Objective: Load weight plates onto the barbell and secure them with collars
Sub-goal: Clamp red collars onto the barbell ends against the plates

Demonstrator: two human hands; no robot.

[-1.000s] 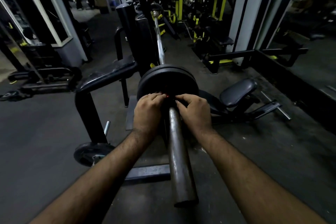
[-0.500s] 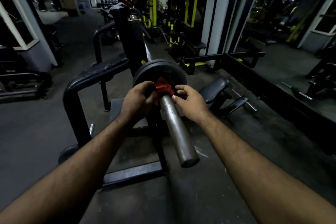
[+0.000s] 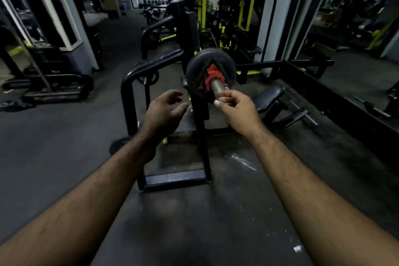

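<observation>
The barbell sleeve (image 3: 216,86) points toward me from the black rack. A black weight plate (image 3: 195,69) sits on it, with a red collar (image 3: 210,76) clamped against the plate's face. My left hand (image 3: 165,110) hovers below and left of the plate, fingers spread, holding nothing. My right hand (image 3: 235,104) is just below the sleeve's end, fingers loosely curled and empty, its fingertips close to the steel tip. Neither hand touches the collar.
A black bench rack frame (image 3: 129,97) stands left of the plate, its base bar (image 3: 174,178) on the floor ahead. A padded seat (image 3: 268,95) lies to the right. Another plate (image 3: 117,147) rests low by the rack. Machines line both sides.
Both hands have let go of the red collar and drawn back toward me. The view has pulled away from the barbell, so the sleeve looks shorter.
</observation>
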